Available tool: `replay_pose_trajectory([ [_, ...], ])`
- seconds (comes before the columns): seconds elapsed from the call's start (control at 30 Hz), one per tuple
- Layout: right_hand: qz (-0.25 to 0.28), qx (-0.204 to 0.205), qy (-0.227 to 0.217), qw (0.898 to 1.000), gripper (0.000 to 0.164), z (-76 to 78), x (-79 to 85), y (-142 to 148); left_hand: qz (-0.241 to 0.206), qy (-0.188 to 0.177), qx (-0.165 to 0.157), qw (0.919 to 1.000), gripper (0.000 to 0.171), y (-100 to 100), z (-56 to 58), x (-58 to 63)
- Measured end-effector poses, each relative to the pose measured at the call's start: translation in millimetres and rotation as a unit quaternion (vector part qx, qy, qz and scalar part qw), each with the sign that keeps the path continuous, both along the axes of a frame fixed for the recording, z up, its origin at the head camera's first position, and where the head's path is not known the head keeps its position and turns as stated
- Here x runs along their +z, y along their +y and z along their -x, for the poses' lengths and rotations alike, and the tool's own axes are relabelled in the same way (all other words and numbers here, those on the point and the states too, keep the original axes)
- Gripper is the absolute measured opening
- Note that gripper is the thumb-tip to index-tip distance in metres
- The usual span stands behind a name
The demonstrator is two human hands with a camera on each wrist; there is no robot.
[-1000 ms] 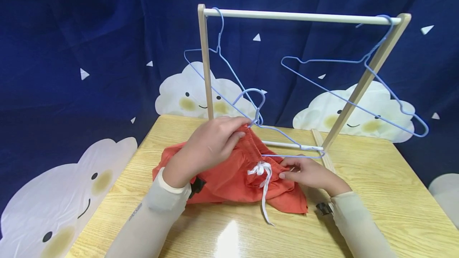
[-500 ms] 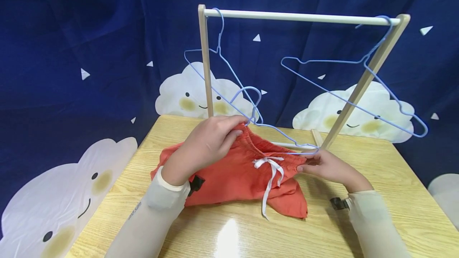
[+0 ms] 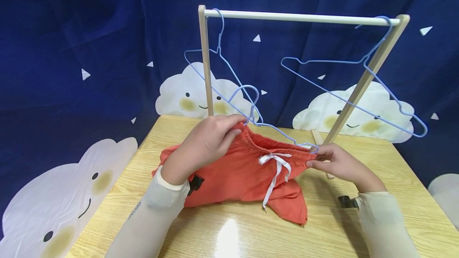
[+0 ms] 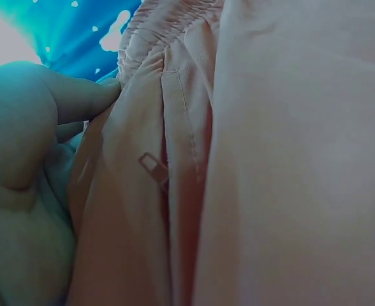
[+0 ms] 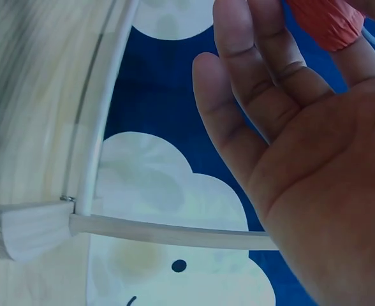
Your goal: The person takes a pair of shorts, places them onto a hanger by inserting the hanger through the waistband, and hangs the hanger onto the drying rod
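Red shorts [image 3: 229, 178] with a gathered waistband and a white drawstring tied in a bow [image 3: 274, 158] lie bunched over the table. My left hand [image 3: 209, 138] pinches the waistband's left end between thumb and fingers. At its right end, my right hand [image 3: 338, 164] pinches the waistband beside the tip of a blue wire hanger [image 3: 274, 126]. This hanger sits partly inside the waist opening, its hook standing above the left fingertips. A zipper pull [image 4: 153, 167] shows on the shorts in the left wrist view. In the right wrist view, a corner of red fabric [image 5: 331, 25] is between thumb and forefinger.
Behind the shorts stands a wooden rack with a white top rail [image 3: 301, 18]. Blue hangers hang at its left end [image 3: 220, 35] and right end [image 3: 380, 41]. The rack's right post [image 3: 365, 79] rises behind my right hand. A navy cloud-print curtain [image 3: 107, 19] backs the wooden table [image 3: 387, 194].
My right hand has moved right and slightly up, drawing the waistband out over the hanger's right end. The hanger has shifted slightly left; my left hand has barely moved.
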State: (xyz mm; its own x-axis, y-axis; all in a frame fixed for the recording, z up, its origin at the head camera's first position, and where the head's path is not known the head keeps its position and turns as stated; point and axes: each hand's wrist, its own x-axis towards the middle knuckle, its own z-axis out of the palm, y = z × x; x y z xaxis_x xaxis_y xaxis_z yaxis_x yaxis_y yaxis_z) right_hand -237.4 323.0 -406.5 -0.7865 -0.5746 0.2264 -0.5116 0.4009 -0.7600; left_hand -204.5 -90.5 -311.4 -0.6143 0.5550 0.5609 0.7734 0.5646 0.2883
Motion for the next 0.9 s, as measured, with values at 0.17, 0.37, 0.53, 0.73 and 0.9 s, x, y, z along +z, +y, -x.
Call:
replay_pose_trajectory([
  [0.17,-0.012,-0.017,0.014,1.0,0.016,-2.9,6.5,4,-0.007,0.0,-0.004,1.0,0.028,0,0.2,-0.4],
  [0.37,-0.024,-0.041,0.029,0.998,0.019,-4.7,14.3,10,-0.011,-0.003,-0.006,0.9999,0.028,-1,0.4,-0.9],
  [0.53,-0.032,-0.053,0.066,0.996,0.022,-4.5,17.7,14,-0.011,-0.01,-0.014,0.9998,0.027,0,0.6,-1.2],
  [0.73,-0.018,-0.067,0.081,0.994,0.024,-7.0,20.0,14,-0.007,-0.013,-0.021,0.9997,0.026,1,0.3,-0.8],
  [0.9,-0.004,-0.076,0.079,0.994,0.021,-9.0,22.0,11,-0.009,-0.006,-0.025,0.9996,0.025,2,-1.0,-0.3],
])
